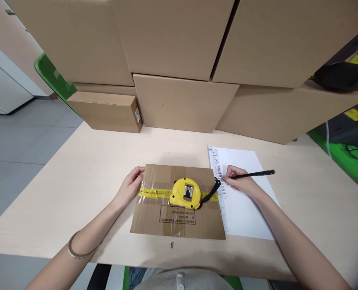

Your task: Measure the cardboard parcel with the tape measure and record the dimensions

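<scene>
A flat cardboard box (179, 219) sealed with yellow printed tape lies on the table in front of me. A yellow tape measure (185, 193) with a black wrist strap rests on top of it. My left hand (131, 187) rests against the box's left edge, fingers curled over its upper corner. My right hand (241, 183) grips a black pen (253, 174) with its tip on the left margin of a white printed sheet (242, 193) lying to the right of the box.
The light wooden table (85, 177) runs to a front edge near me. Large cardboard boxes (181, 102) are stacked along its far side, with a smaller carton (106, 112) at the back left. Green and black equipment (348, 133) stands at the right.
</scene>
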`<state>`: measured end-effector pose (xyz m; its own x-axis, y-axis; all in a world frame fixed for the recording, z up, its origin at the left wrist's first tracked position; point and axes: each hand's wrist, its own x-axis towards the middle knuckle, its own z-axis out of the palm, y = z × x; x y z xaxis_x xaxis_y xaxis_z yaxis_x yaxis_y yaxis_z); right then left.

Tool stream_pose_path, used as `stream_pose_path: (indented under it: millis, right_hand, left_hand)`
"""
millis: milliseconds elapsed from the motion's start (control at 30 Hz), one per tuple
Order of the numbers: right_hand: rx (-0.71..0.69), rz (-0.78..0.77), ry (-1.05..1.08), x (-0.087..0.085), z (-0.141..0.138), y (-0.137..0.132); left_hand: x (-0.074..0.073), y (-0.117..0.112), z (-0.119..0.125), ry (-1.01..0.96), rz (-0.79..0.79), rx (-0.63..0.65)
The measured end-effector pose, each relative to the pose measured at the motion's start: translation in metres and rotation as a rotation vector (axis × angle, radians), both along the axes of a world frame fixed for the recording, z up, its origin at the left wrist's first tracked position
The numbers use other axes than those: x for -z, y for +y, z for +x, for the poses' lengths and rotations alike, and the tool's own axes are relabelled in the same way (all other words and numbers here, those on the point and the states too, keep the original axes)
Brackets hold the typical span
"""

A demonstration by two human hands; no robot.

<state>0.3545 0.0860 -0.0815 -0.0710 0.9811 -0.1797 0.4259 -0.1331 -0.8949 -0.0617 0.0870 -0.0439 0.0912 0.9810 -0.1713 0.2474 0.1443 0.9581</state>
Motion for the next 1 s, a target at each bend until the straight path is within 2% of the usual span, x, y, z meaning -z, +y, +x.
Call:
stream_pose_path:
  millis: [1000]
  right_hand:
    - [0.002,-0.009,0.0,0.0013,-0.0009,0.0005]
  left_hand:
    - [-0.0012,0.0008,0.0031,-0.005,0.006,-0.014]
